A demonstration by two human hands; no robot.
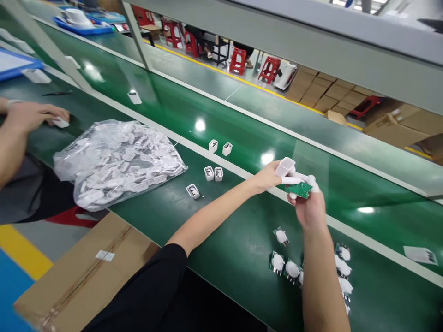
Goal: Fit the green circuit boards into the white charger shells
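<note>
My left hand (268, 177) grips a white plastic housing (285, 166) whose open end faces up. Close against it, my right hand (311, 203), with white finger cots on its fingertips, pinches a green circuit board (300, 189). The two parts nearly meet; whether they touch I cannot tell. Below on the bench lie several circuit boards with white blobs on them (277, 262), some hidden behind my right forearm. To the left of my hands stand several white housings (209, 173) with metal parts showing inside.
A clear plastic bag of white plastic pieces (128, 159) lies on the green bench. At far left, a co-worker's hand (38, 115) holds a white piece. A white housing (420, 254) lies far right. A metal frame (277, 41) spans above; a cardboard box (86, 276) stands below.
</note>
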